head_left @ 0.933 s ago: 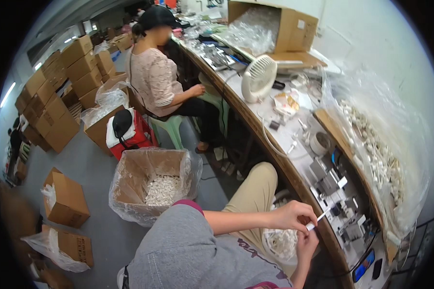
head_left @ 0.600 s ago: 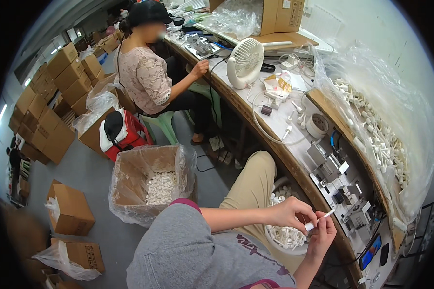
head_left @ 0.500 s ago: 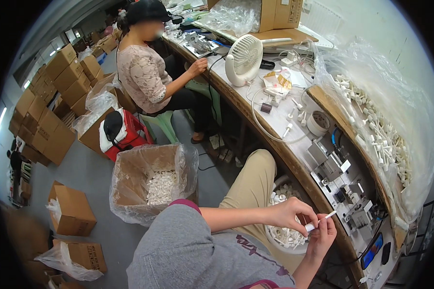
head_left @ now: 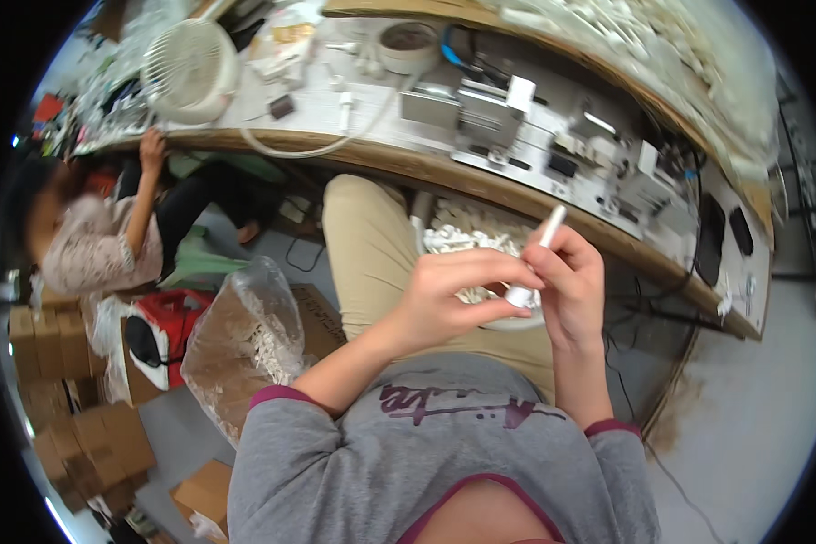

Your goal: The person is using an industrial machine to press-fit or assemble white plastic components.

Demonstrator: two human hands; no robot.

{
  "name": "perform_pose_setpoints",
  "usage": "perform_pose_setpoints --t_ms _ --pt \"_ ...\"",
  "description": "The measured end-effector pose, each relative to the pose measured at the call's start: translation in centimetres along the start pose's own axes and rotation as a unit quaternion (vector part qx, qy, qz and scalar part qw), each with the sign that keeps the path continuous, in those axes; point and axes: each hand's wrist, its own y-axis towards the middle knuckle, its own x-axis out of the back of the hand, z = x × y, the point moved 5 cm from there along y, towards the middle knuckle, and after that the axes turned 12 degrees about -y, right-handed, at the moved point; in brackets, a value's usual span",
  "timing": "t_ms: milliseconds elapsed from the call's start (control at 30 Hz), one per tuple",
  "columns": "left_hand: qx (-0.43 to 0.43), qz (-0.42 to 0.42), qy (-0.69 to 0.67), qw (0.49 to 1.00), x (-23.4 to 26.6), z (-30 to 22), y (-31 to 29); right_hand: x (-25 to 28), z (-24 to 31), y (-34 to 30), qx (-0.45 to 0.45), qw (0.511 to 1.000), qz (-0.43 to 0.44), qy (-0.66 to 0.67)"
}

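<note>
A slim white plastic piece [head_left: 553, 225] with a thin stem and a wider cap-like end is between my two hands above my lap. My left hand [head_left: 453, 288] pinches near the wider end, thumb below and fingers above. Around the stem, the thumb and curled fingers of my right hand [head_left: 573, 279] are closed. Just beneath both hands sits a round white tub [head_left: 537, 323], partly hidden by them. It holds many loose white plastic parts [head_left: 462, 241] like the one in my hands.
Metal fixtures [head_left: 490, 113] stand along the workbench [head_left: 381, 156] beyond the tub. A white fan [head_left: 189, 72], a round pot [head_left: 409, 47] and a dark phone [head_left: 709, 240] are on it. At left are a plastic-lined carton [head_left: 245, 335] and a seated co-worker [head_left: 109, 227].
My view has swung to the right, bringing the bench across the top. Both hands still hold the white piece, whose stem now points more upward.
</note>
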Motion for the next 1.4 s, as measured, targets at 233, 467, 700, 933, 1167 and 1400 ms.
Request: perform_pose_setpoints --t_ms 233,467,700,933,1167,1400 --pt "0.037 -0.013 -0.023 0.999 0.2 1.6 -0.7 0.0 -0.6 0.2 -0.015 1.0 0.001 0.01" --pt "0.067 -0.014 -0.083 0.994 0.2 2.7 -1.4 -0.4 -0.8 0.3 0.019 1.0 -0.018 -0.013" --pt "0.114 -0.007 -0.132 0.985 -0.6 3.2 -1.0 0.4 -1.1 0.6 -0.005 0.999 -0.035 0.008" --pt "0.087 -0.003 -0.07 0.994 -0.2 3.5 -0.6 1.8 -2.2 0.3 -0.031 0.997 -0.074 -0.02" --pt "0.132 0.018 -0.02 0.991 -0.4 3.4 -0.6 3.9 -2.9 -0.2 -0.023 0.998 -0.052 -0.032" --pt "0.149 -0.024 0.05 0.987 -1.4 3.9 -1.0 4.7 -2.4 -0.9 0.002 0.991 -0.037 -0.126"
